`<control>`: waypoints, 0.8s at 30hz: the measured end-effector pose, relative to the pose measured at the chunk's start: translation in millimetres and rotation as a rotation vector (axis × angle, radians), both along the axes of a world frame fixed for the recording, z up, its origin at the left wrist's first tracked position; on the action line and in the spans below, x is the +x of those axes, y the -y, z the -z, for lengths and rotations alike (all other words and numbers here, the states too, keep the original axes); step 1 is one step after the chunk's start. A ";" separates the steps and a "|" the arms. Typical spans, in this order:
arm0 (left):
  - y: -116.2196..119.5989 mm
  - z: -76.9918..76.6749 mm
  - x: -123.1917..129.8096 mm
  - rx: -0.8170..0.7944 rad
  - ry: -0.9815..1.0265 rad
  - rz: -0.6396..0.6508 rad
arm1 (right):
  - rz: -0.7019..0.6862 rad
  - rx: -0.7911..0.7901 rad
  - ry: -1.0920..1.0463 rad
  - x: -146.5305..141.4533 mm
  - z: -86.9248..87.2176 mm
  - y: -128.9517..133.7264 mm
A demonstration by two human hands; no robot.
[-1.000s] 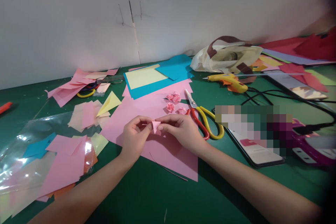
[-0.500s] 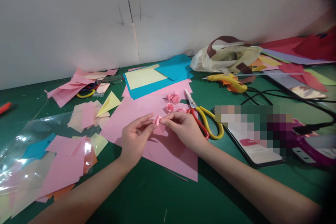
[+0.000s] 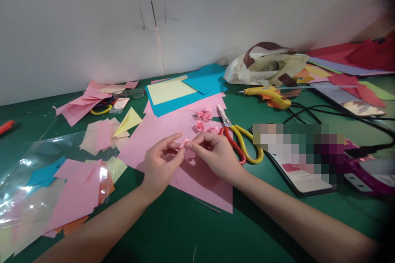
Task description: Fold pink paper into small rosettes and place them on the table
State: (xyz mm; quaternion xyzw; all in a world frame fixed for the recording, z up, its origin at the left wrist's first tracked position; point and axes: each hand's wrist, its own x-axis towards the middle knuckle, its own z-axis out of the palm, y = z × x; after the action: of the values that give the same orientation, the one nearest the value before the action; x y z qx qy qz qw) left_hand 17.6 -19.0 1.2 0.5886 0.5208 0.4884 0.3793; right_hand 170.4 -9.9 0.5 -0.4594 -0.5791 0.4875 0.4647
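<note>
A small folded piece of pink paper (image 3: 184, 143) is pinched between my two hands, above a large pink sheet (image 3: 203, 189). My left hand (image 3: 162, 162) grips its left side with thumb and fingers. On its right side my right hand (image 3: 216, 152) holds it between thumb and forefinger; the other fingers are curled. Just beyond my hands lie pink paper flowers (image 3: 200, 125), one partly hidden by my right hand. Scissors (image 3: 236, 135) with red and yellow handles lie beside that hand, blades parted. A thin wire (image 3: 200, 201) rests across the sheet's near edge.
Left stand a clear plastic bag (image 3: 18, 172) with coloured paper and loose pink sheets (image 3: 83, 100). Blue sheets (image 3: 166, 108) lie at the back. To the right are a yellow glue gun (image 3: 268, 95), a phone (image 3: 311, 183), cables, a purple power strip (image 3: 370, 176) and a cloth bag (image 3: 237, 70).
The folded pink paper has turned slightly between my fingers, and its upper edge now forms a peak. Both hands have shifted a little closer together; everything else lies as before.
</note>
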 end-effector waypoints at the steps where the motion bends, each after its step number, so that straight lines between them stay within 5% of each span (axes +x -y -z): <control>1: -0.1 0.3 -0.3 -0.011 0.004 0.014 | 0.004 0.012 0.009 -0.1 -0.6 0.8; 6: 0.6 -0.7 0.1 -0.080 0.029 0.071 | 0.005 0.086 0.081 -0.3 -5.3 2.5; 12: -6.0 2.3 -0.7 -0.172 0.184 -0.028 | 0.014 0.129 0.100 -1.4 2.8 -0.1; 16: -9.5 3.3 -2.5 -0.168 0.288 -0.064 | -0.111 0.042 0.064 -3.2 7.4 -0.2; 24: -4.0 -4.7 -0.7 -0.152 0.264 0.051 | 0.086 0.185 0.157 0.1 -0.8 0.2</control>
State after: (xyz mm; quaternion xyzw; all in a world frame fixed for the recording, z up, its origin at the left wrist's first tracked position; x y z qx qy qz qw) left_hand 16.9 -15.1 5.8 0.5020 0.4867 0.5107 0.5003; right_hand 170.6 -10.2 1.3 -0.4757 -0.6361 0.3741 0.4786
